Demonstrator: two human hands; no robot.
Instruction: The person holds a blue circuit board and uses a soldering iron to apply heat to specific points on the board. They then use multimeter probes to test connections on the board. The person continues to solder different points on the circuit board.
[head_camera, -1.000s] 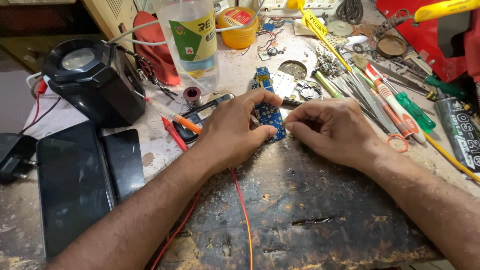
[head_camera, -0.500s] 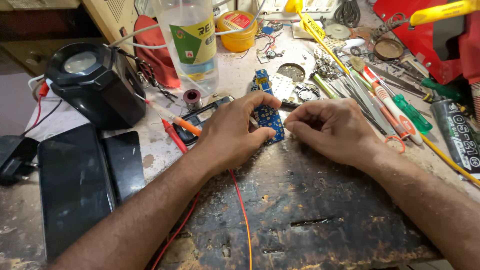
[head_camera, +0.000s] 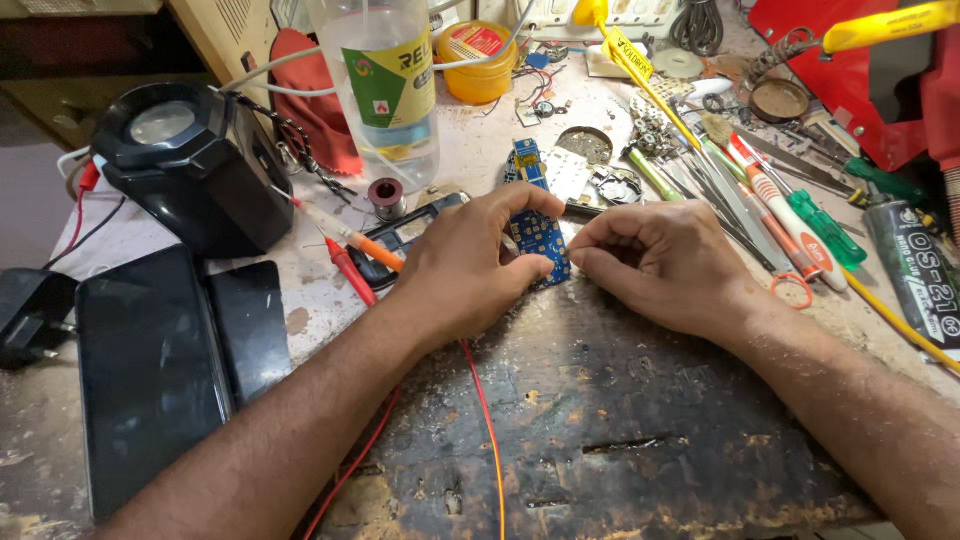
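A narrow blue circuit board (head_camera: 534, 218) lies on the worn workbench (head_camera: 600, 420), running away from me. My left hand (head_camera: 470, 270) grips its near end between thumb and fingers. My right hand (head_camera: 665, 262) is curled just right of the board, its fingertips pinched together at the board's near right corner; what they pinch is hidden. A red wire (head_camera: 485, 420) runs out from under my left hand toward me.
Two dark phones (head_camera: 160, 370) lie at left beside a black magnifier lamp (head_camera: 185, 165). A clear bottle (head_camera: 385, 90) and a small solder spool (head_camera: 386, 197) stand behind my left hand. Screwdrivers and tweezers (head_camera: 770, 200) crowd the right. A yellow tub (head_camera: 478, 48) sits at the back.
Both hands have stayed on the board with only slight finger shifts. The view has drifted a little.
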